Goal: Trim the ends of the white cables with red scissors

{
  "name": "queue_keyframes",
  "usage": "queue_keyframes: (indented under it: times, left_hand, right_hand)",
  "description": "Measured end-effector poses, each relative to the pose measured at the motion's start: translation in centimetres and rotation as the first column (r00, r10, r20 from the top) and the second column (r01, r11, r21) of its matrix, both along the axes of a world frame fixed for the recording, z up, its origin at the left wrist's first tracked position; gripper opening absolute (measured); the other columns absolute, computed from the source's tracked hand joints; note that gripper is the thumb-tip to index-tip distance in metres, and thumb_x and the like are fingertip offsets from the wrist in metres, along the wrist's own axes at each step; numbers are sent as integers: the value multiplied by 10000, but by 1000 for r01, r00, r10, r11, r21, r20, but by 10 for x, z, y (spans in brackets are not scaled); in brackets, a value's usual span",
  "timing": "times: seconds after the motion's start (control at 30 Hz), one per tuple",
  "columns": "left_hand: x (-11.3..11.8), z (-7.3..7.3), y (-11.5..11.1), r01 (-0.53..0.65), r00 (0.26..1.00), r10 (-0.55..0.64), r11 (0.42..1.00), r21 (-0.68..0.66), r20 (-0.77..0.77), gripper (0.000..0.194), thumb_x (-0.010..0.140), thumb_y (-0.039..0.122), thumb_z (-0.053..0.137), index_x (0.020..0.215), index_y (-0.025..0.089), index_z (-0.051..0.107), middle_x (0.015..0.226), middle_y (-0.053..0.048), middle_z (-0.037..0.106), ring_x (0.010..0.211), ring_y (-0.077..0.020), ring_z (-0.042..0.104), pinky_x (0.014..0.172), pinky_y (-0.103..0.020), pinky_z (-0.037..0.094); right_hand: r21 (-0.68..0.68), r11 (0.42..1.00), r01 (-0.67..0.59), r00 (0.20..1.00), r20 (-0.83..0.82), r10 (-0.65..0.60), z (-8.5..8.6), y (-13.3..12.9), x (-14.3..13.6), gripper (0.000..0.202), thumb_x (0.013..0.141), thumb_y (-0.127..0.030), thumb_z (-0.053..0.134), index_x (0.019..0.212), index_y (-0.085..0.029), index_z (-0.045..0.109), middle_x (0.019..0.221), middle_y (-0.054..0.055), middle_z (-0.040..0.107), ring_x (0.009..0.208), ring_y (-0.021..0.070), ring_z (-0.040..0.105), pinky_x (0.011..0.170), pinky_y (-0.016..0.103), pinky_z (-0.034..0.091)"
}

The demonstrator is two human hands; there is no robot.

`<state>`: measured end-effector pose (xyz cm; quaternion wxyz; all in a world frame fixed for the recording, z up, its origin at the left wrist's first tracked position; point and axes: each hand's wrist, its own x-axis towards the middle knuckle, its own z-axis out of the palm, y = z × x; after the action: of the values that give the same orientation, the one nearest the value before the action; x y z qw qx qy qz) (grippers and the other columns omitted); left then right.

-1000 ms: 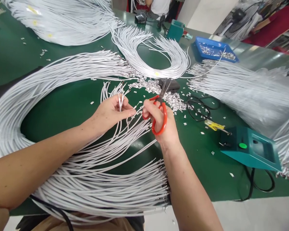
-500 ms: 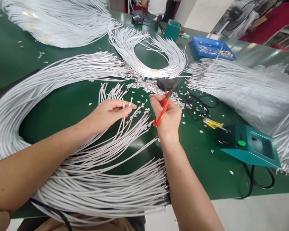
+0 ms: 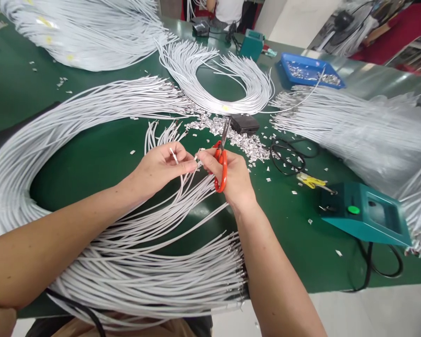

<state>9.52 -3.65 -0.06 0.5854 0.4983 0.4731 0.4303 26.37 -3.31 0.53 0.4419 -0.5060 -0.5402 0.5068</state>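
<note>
My left hand (image 3: 163,168) is closed around white cables, one white cable end (image 3: 174,156) sticking up between its fingers. My right hand (image 3: 233,178) has red-handled scissors (image 3: 221,171) hooked in it, the blades pointing up and away. Its thumb and forefinger pinch close to the left fingertips at a cable tip, whose detail is too small to make out. Below both hands, a loose bundle of white cables (image 3: 182,217) fans out to the right. A thicker bundle (image 3: 168,281) lies nearer the table's front edge.
Silvery scraps (image 3: 245,144) are heaped beyond my hands beside a black block (image 3: 244,123). To the right stand a teal device (image 3: 366,210) and a yellow-handled tool (image 3: 310,180). A blue tray (image 3: 310,70) and coiled white cables (image 3: 228,105) lie farther back. Two people are partly visible behind.
My right hand has moved left with the scissors, its fingertips now meeting my left hand's. The scissors have turned more upright. The left fingers have closed in around the cables.
</note>
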Motion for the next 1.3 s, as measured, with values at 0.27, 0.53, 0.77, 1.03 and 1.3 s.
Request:
queue_keyframes:
  times: [0.27,0.53,0.77,1.03,1.3]
  left_hand:
    - [-5,2,2,-41,960,70,993,111,-271,251,742,356,761,926,188,734,846,-32,739,779,-178,680,765,-309,528]
    - [-2,-1,1,-46,916,150,960,276,-371,173,763,342,733,851,194,722,893,-34,746,774,-160,640,710,-270,493]
    - [-4,0,2,-47,900,154,964,261,-408,164,776,335,712,882,211,730,863,-22,743,747,-158,640,719,-276,504]
    - [-5,6,3,-38,907,111,983,181,-407,150,805,298,658,890,203,737,731,-16,736,702,-166,676,732,-283,541]
    - [-4,7,2,-8,944,47,993,120,-326,176,825,320,661,903,182,736,756,-33,741,718,-164,680,767,-294,545]
  right_hand:
    - [63,996,-68,765,644,11,-2,1,9,324,785,-373,630,571,-207,450,634,-5,566,540,104,400,537,279,323]
    - [127,980,-153,618,786,-6,-2,-2,7,338,798,-343,600,567,-210,392,643,13,522,593,128,410,577,294,296]
    - [178,969,-169,554,831,-55,-7,-2,5,344,856,-356,562,577,-206,429,666,34,545,626,147,465,596,303,298]
    - [164,973,-162,557,829,-47,-10,-3,1,307,842,-352,588,593,-195,502,668,33,559,635,144,471,581,290,306]
    - [39,999,-26,909,416,7,0,0,10,173,770,-333,674,678,-189,646,694,-4,624,608,113,471,601,285,379]
